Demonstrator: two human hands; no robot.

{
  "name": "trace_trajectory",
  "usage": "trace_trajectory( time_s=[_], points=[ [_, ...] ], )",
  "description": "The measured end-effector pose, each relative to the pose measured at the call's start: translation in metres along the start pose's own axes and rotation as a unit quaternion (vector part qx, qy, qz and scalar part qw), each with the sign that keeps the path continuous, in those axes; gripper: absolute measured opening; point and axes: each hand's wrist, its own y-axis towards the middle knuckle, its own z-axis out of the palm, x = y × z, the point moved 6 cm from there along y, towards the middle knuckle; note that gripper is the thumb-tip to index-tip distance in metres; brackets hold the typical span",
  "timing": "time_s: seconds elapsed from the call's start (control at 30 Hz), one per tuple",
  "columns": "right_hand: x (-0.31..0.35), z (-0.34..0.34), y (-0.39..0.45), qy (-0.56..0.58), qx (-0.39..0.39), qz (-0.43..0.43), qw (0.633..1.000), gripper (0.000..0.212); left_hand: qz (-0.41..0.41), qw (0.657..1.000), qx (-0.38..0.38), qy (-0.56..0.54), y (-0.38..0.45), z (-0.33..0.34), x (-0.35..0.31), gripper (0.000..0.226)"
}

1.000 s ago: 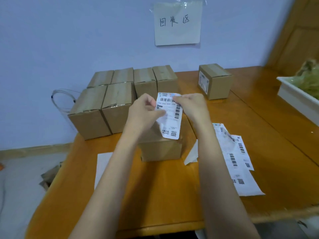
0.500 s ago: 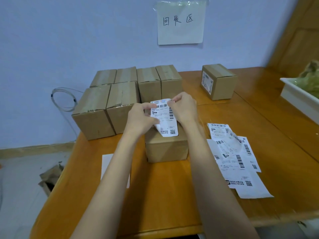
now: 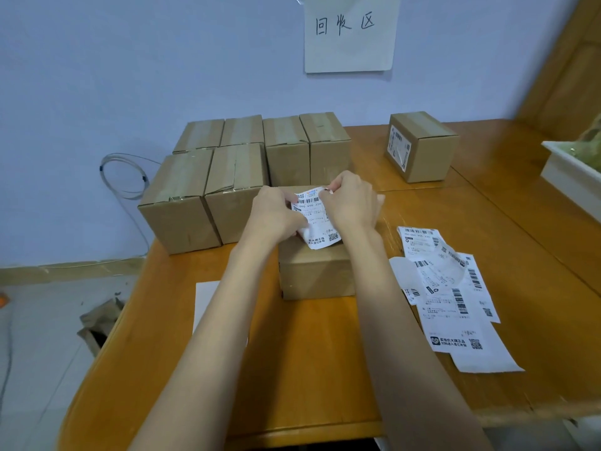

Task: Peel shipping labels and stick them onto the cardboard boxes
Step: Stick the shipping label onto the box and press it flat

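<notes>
Both hands have come down since a second ago, bringing the label (image 3: 317, 219) from mid-air to just over the near box (image 3: 315, 271). Left hand (image 3: 276, 214) is pinching the label's left edge, right hand (image 3: 353, 201) is pinching its top right corner; fingers are curling round the paper on both sides. Label's lower end is hanging over the box top, can't tell if it's touching yet. Near box is sitting mid-table (image 3: 309, 369). Six unlabelled boxes (image 3: 234, 187) are standing packed together at 11 o'clock from it, touching one another. One labelled box (image 3: 422, 146) is standing alone at 1 o'clock, well apart. Loose labels (image 3: 448, 294) are lying overlapped at 3 o'clock. White sheet (image 3: 206, 301) is lying at 8 o'clock, partly under the left forearm.
</notes>
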Motion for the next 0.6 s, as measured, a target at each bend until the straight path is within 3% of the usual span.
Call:
trace_trajectory(
  time_s=[0.2, 0.33, 0.5, 0.6],
  points=[
    [0.002, 0.000, -0.002, -0.042, -0.027, -0.015, 0.999, 0.006, 0.008, 0.997, 0.012, 0.078, 0.002, 0.002, -0.006, 0.023],
    [0.005, 0.000, -0.005, -0.070, -0.057, -0.020, 0.996, 0.007, 0.024, 0.989, 0.005, 0.145, 0.005, 0.005, -0.009, 0.038],
    [0.005, -0.001, -0.007, -0.056, -0.085, -0.018, 0.995, 0.005, 0.030, 0.985, 0.019, 0.169, 0.006, 0.008, -0.010, 0.037],
    [0.004, -0.003, -0.009, -0.044, -0.078, -0.015, 0.996, 0.005, 0.028, 0.984, 0.028, 0.172, 0.003, 0.012, -0.008, 0.023]
  ],
)
